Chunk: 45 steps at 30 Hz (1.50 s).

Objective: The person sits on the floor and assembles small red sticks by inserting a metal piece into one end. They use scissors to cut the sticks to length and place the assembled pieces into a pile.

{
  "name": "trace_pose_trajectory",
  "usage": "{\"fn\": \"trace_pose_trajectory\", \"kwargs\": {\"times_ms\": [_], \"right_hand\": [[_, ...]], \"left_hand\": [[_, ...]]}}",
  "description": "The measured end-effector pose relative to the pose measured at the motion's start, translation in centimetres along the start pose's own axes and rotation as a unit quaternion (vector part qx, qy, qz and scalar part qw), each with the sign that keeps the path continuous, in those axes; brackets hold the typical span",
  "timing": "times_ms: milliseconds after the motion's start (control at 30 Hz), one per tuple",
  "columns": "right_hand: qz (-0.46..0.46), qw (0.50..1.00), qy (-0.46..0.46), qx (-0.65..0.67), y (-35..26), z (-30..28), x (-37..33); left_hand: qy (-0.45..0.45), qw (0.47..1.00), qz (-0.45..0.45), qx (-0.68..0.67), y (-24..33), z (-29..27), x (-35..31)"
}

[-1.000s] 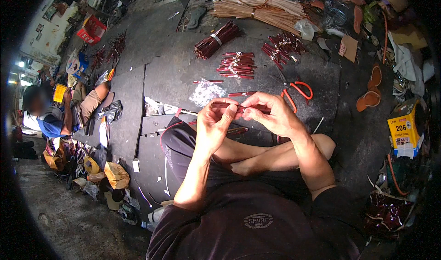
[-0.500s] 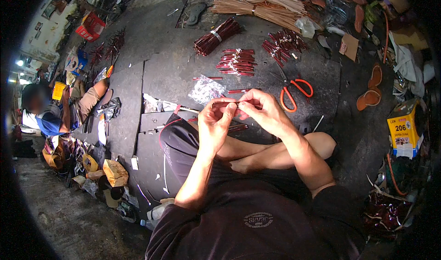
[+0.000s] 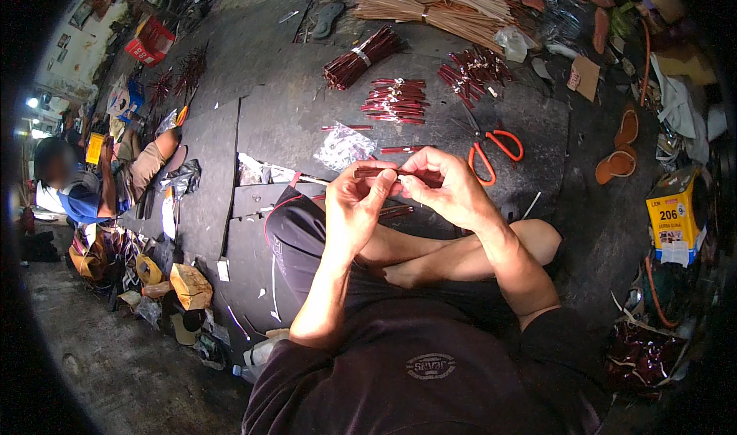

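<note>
My left hand [image 3: 357, 205] pinches a dark red strip [image 3: 370, 172] between thumb and fingers. Opposite it, my right hand [image 3: 436, 185] grips the same strip near its middle, with a small white bit showing at the fingertips. Whether the strip is single or several layers is too small to tell. Just beyond my hands lie a crumpled clear plastic bag [image 3: 343, 146] and a single red strip. A pile of short red strips with white ties [image 3: 394, 101] sits further off. Orange-handled scissors [image 3: 491, 147] rest open to the right of my right hand.
A tied bundle of long dark red strips [image 3: 365, 57] and a loose heap of tied strips [image 3: 474, 76] lie beyond. Long tan strips [image 3: 434, 11] are stacked at the back. Sandals [image 3: 616, 162] and a yellow box [image 3: 675, 214] stand right. Another person [image 3: 84, 193] sits at left.
My hands stay together on the strip while the fingers shift slightly. The small white bit at my right fingertips now shows more clearly.
</note>
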State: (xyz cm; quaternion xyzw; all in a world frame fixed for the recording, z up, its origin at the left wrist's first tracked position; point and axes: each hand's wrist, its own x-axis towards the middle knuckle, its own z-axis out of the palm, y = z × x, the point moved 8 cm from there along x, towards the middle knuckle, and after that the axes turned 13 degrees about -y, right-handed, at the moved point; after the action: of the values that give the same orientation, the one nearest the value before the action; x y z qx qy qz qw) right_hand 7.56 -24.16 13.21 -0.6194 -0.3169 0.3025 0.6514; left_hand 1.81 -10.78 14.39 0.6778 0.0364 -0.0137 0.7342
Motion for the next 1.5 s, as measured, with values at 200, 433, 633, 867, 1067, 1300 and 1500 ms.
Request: {"fn": "trace_pose_trajectory", "kwargs": {"times_ms": [200,433,633,867,1067,1300,1500], "right_hand": [[-0.013,0.995,0.019,-0.101,-1.0,0.1,-0.4],[-0.017,0.999,-0.001,-0.031,1.8,1.6,0.3],[-0.174,0.89,0.06,-0.417,-2.5,2.3,0.5],[-0.072,0.971,0.043,-0.224,-2.1,0.5,0.5],[-0.014,0.989,0.031,-0.144,-1.3,-0.2,0.1],[0.026,0.999,0.007,-0.019,-0.9,-2.8,-0.3],[0.024,1.0,0.009,-0.013,-1.2,-4.3,-0.3]], "left_hand": [[-0.026,0.999,0.014,-0.039,-0.2,0.5,-0.2],[-0.08,0.993,-0.018,-0.08,-4.3,-1.4,0.7],[-0.001,0.986,-0.058,-0.154,-4.6,-2.1,0.4],[0.011,0.997,0.034,-0.065,-1.5,-2.0,-0.3],[0.01,0.997,0.045,-0.06,-1.2,-1.4,0.1],[0.004,0.992,-0.005,-0.124,-1.3,-2.8,0.7],[0.015,0.994,-0.035,-0.102,-3.4,-6.3,0.3]]}}
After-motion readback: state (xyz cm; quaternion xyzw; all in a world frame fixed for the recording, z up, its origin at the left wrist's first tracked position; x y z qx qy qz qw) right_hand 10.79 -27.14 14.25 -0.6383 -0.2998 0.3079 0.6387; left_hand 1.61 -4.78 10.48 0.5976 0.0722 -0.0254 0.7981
